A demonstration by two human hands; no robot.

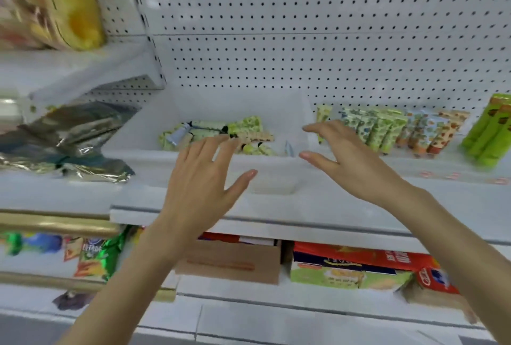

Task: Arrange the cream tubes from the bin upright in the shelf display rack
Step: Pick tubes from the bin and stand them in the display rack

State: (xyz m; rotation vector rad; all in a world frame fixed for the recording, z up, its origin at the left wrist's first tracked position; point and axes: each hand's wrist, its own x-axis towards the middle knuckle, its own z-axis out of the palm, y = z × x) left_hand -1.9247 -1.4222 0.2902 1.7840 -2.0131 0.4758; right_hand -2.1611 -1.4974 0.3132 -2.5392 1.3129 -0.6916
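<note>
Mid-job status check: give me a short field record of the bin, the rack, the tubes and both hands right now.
bin: translucent white plastic bin, left of the rack
tubes in bin: green patterned cream tubes, lying flat in a loose pile
rack: clear display rack, right of the bin
tubes in rack: upright patterned tubes, in rows
left hand: open, empty, fingers spread over the bin's front rim
right hand: open, empty, over the bin's right end
neighbours: silver foil bags left; green boxes far right

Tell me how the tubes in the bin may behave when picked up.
Probably light: the tubes are small. Likely soft, as their ends look crimped flat. They lie jumbled in the bin, so lifting one may shift others.
</note>
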